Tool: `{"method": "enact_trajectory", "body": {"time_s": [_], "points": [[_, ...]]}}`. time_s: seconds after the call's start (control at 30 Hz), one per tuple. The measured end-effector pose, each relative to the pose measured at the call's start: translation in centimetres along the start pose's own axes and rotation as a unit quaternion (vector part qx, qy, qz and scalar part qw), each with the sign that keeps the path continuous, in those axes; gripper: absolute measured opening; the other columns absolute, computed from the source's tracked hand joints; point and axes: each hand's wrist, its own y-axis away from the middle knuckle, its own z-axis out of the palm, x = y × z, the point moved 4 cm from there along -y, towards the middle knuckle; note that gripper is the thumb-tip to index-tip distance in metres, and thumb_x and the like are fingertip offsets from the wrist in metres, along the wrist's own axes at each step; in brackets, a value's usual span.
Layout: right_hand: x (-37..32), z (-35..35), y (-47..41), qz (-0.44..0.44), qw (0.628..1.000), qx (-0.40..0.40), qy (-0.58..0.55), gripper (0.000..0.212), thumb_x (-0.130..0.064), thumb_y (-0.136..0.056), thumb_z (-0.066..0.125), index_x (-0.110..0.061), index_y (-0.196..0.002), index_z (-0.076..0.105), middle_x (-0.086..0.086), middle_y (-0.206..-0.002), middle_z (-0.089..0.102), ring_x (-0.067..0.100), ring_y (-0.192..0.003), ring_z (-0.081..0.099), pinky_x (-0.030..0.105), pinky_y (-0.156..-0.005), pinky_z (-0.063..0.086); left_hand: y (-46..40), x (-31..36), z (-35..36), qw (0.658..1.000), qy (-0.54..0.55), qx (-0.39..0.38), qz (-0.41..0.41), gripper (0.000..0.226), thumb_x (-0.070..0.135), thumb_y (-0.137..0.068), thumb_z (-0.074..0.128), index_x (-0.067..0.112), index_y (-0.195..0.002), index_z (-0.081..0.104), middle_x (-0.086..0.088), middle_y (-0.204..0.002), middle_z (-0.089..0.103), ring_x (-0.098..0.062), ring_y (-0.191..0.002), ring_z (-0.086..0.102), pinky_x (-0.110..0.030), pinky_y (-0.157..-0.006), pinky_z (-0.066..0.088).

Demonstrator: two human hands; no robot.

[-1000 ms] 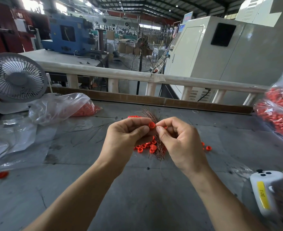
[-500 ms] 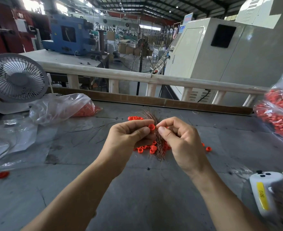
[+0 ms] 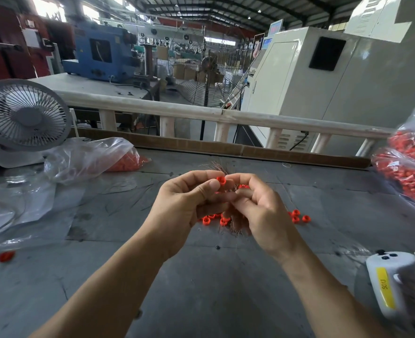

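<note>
My left hand (image 3: 182, 206) pinches a small red plastic ring (image 3: 221, 180) between thumb and forefinger above the grey table (image 3: 201, 289). My right hand (image 3: 262, 211) meets it from the right, its fingertips curled against the ring; what it holds is hidden, perhaps a thin wire. A bundle of thin copper wires (image 3: 217, 166) lies on the table behind the hands, with its lower end (image 3: 234, 230) showing below them. Several loose red rings (image 3: 299, 217) lie scattered on the table under and right of the hands.
A white desk fan (image 3: 23, 115) stands at far left beside a clear bag of red parts (image 3: 91, 158). A fuller bag of red parts (image 3: 411, 167) sits at right. A white device with a yellow label (image 3: 387, 286) lies near right. One stray red ring (image 3: 5, 256) lies left.
Both hands have stayed together over the ring, shifting slightly. The right fingers have curled lower beside the ring.
</note>
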Motion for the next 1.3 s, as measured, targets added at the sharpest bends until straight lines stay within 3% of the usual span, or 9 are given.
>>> {"method": "enact_trajectory", "body": {"time_s": [0.07, 0.13, 0.23, 0.37, 0.47, 0.7, 0.83, 1.13, 1.3], "points": [[-0.3, 0.1, 0.1, 0.004, 1.0, -0.012, -0.014, 0.024, -0.017, -0.097, 0.056, -0.026, -0.117, 0.066, 0.009, -0.092, 0.079, 0.034, -0.074, 0.072, 0.035, -0.061, 0.059, 0.0, 0.0, 0.0, 1.0, 0.008, -0.006, -0.006, 0.034, 0.014, -0.085, 0.069, -0.002, -0.115, 0.068, -0.026, -0.109, 0.074, -0.03, -0.093, 0.077, -0.03, -0.073, 0.062], [-0.4, -0.1, 0.1, 0.004, 1.0, -0.007, -0.002, 0.021, -0.02, -0.096, 0.057, -0.029, -0.111, 0.069, 0.005, -0.094, 0.079, 0.025, -0.081, 0.075, 0.026, -0.062, 0.056, 0.0, 0.2, -0.2, 1.0, 0.015, -0.004, -0.006, 0.035, 0.014, -0.084, 0.069, -0.003, -0.114, 0.067, -0.027, -0.107, 0.074, -0.03, -0.094, 0.077, -0.029, -0.074, 0.062], [0.4, -2.4, -0.4, 0.005, 0.986, 0.129, 0.107, 0.015, -0.03, -0.09, 0.06, -0.031, -0.1, 0.071, -0.008, -0.091, 0.078, 0.011, -0.085, 0.074, 0.028, -0.068, 0.055, -0.1, 0.4, -0.6, 1.0, 0.021, 0.016, 0.002, 0.032, 0.014, -0.083, 0.07, -0.003, -0.11, 0.068, -0.027, -0.105, 0.074, -0.033, -0.096, 0.076, -0.028, -0.073, 0.062], [2.5, -7.1, -0.6, 0.088, 0.901, 0.276, 0.323, 0.011, -0.026, -0.091, 0.067, -0.027, -0.08, 0.07, -0.008, -0.077, 0.073, 0.021, -0.081, 0.07, 0.039, -0.076, 0.058, -0.3, 0.5, -1.1, 0.999, 0.024, 0.049, 0.001, 0.032, 0.013, -0.08, 0.071, -0.003, -0.108, 0.068, -0.027, -0.104, 0.074, -0.033, -0.096, 0.076, -0.029, -0.073, 0.063], [4.6, -8.6, -0.6, 0.169, 0.868, 0.228, 0.407, 0.02, -0.027, -0.089, 0.068, -0.03, -0.07, 0.067, -0.008, -0.079, 0.073, 0.025, -0.084, 0.069, 0.036, -0.075, 0.056, -0.3, 0.5, -1.4, 0.998, 0.018, 0.059, -0.001, 0.031, 0.012, -0.08, 0.071, -0.003, -0.108, 0.069, -0.027, -0.104, 0.074, -0.033, -0.095, 0.076, -0.029, -0.074, 0.063], [5.6, -6.3, -1.4, 0.141, 0.891, 0.091, 0.422, 0.014, -0.028, -0.086, 0.08, -0.04, -0.086, 0.072, -0.018, -0.084, 0.068, 0.01, -0.082, 0.065, 0.029, -0.074, 0.051, -0.3, 0.5, -1.4, 0.998, 0.013, 0.058, 0.0, 0.035, 0.014, -0.079, 0.072, -0.003, -0.109, 0.068, -0.026, -0.104, 0.075, -0.033, -0.096, 0.076, -0.029, -0.073, 0.063], [5.9, -5.8, -1.6, 0.13, 0.886, 0.101, 0.434, 0.014, -0.022, -0.085, 0.081, -0.033, -0.091, 0.074, -0.012, -0.084, 0.068, 0.015, -0.084, 0.065, 0.033, -0.079, 0.054, -0.3, 0.5, -1.5, 0.998, 0.01, 0.059, 0.001, 0.036, 0.014, -0.079, 0.073, -0.003, -0.11, 0.069, -0.026, -0.104, 0.075, -0.033, -0.096, 0.076, -0.029, -0.073, 0.063], [5.7, -5.7, -1.9, 0.107, 0.865, 0.141, 0.469, 0.014, -0.029, -0.09, 0.074, -0.028, -0.077, 0.069, -0.01, -0.076, 0.068, 0.016, -0.075, 0.061, 0.028, -0.064, 0.043, -0.3, 0.4, -1.5, 0.998, 0.003, 0.063, 0.004, 0.034, 0.014, -0.08, 0.073, -0.003, -0.11, 0.069, -0.025, -0.104, 0.075, -0.034, -0.097, 0.076, -0.029, -0.073, 0.062], [5.8, -5.8, -1.9, 0.131, 0.864, 0.127, 0.469, 0.015, -0.026, -0.09, 0.075, -0.028, -0.079, 0.066, -0.006, -0.085, 0.071, 0.02, -0.084, 0.065, 0.031, -0.074, 0.053, -0.3, 0.4, -1.4, 0.998, -0.003, 0.06, 0.004, 0.032, 0.013, -0.081, 0.072, -0.002, -0.109, 0.069, -0.024, -0.103, 0.075, -0.033, -0.096, 0.076, -0.029, -0.073, 0.062]]}}
